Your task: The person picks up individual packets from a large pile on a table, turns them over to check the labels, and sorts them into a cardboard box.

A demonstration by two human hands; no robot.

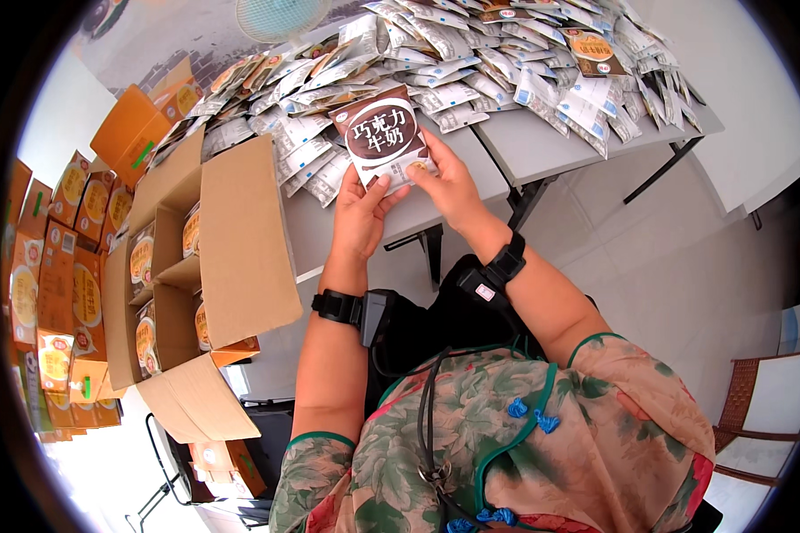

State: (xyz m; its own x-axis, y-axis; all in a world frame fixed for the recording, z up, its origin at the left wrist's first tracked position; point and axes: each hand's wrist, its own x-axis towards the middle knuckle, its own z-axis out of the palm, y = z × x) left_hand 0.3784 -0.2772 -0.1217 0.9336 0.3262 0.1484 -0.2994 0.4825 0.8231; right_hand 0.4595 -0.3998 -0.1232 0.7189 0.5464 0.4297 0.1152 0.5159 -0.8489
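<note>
A brown and white sealed packet (380, 135) is held up, face toward me, over the near edge of the table. My left hand (362, 213) grips its lower left part, thumb on the front. On its right side my right hand (449, 185) is closed too, with the thumb pressed on the lower right corner. Just behind the packet lies a big heap of similar packets (444, 67), mostly with white backs up. To the left of my left hand an open cardboard box (251, 240) has dividers, with packets (142, 262) standing in its compartments.
Grey tables (542, 133) carry the heap, and a gap runs between them. Orange cartons (58, 284) are stacked at the far left. A pale blue fan (280, 16) stands behind. Black table legs (662, 169) reach the floor at right.
</note>
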